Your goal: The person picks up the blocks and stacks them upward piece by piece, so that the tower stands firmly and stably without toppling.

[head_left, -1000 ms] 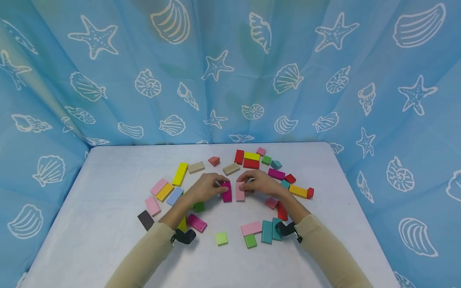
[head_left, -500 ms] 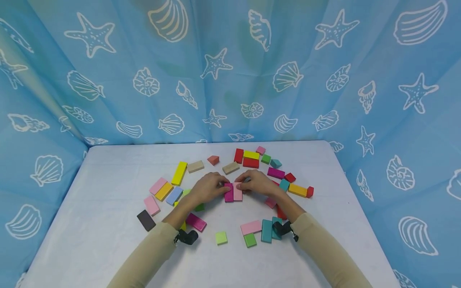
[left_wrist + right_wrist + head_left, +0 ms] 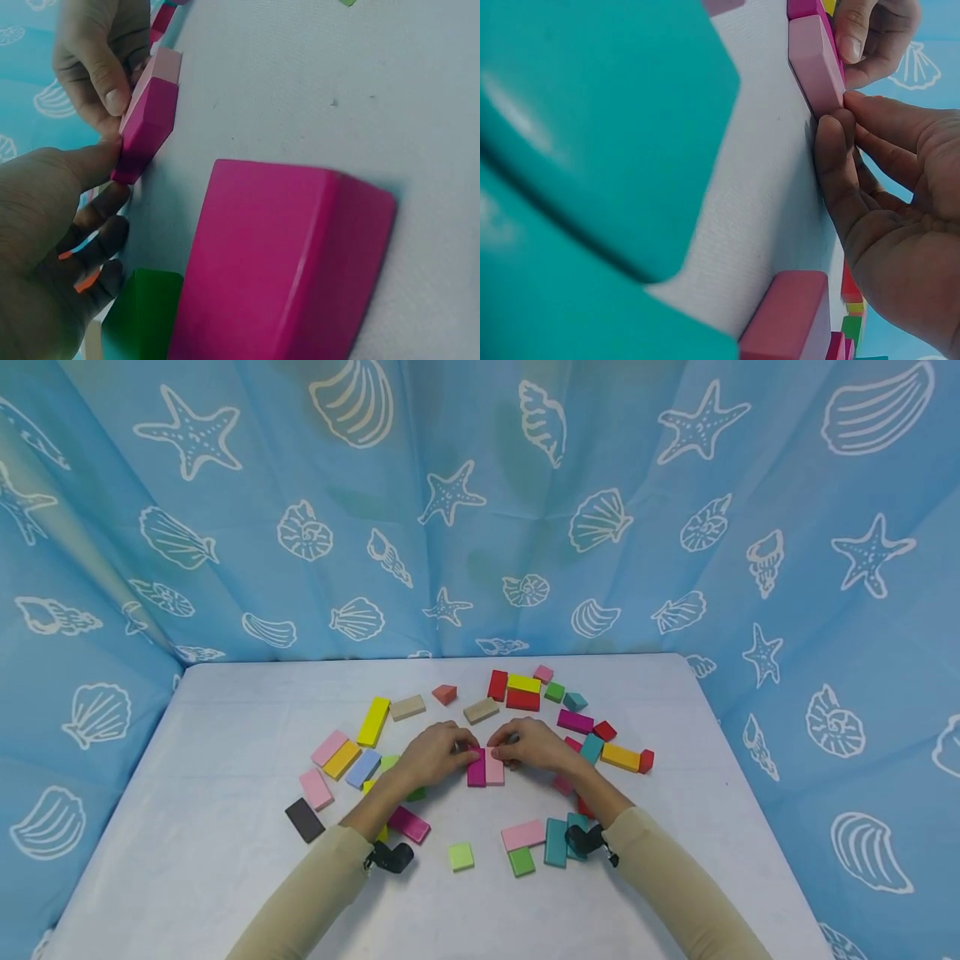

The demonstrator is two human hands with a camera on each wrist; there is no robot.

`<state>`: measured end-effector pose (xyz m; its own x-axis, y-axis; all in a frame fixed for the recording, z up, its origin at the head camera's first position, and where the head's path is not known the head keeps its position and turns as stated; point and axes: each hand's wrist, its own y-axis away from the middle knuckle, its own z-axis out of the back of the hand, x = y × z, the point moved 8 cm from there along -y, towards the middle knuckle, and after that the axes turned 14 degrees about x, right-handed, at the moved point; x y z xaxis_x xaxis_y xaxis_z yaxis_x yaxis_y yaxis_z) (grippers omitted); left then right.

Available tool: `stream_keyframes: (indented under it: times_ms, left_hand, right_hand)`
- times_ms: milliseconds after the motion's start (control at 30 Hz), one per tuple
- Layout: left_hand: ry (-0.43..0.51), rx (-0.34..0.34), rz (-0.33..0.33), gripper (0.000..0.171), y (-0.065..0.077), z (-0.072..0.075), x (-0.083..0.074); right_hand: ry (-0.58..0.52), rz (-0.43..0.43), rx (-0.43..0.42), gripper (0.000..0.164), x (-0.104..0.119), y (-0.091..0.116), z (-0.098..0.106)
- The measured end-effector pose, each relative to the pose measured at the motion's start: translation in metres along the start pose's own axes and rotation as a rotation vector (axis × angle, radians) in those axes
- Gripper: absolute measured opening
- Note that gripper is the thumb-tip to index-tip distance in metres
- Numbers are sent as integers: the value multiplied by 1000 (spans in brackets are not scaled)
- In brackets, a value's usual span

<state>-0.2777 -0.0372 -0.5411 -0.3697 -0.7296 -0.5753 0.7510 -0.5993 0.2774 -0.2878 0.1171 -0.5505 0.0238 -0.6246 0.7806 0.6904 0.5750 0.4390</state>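
A magenta block point(image 3: 476, 771) and a pink block point(image 3: 495, 770) lie side by side on the white table, their long sides together. My left hand point(image 3: 433, 753) pinches the magenta one near its far end, thumb on top. From the other side my right hand point(image 3: 536, 745) holds the pink one by its far corner with thumb and fingertips. In the left wrist view, the thumb presses at the end of the magenta block point(image 3: 152, 124). The right wrist view has the fingertips at the near end of the pink block point(image 3: 814, 60).
Loose coloured blocks ring the hands: a yellow block point(image 3: 373, 722) and a black block point(image 3: 304, 820) to the left, a red block point(image 3: 522, 701) behind, a teal block point(image 3: 556, 842) and a lime block point(image 3: 461, 857) in front. A blue shell-patterned curtain point(image 3: 480, 560) hangs behind the table.
The gap between the magenta and pink blocks has shut as the hands brought them together. Since then both hands have drawn the pair slightly toward the person.
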Motion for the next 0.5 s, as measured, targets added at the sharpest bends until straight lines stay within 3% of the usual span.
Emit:
stream_keyframes:
  times_ms: [500]
  left_hand:
    - [13, -12, -14, 28, 2, 1, -3]
  right_hand:
    - [19, 22, 10, 20, 0, 0, -1]
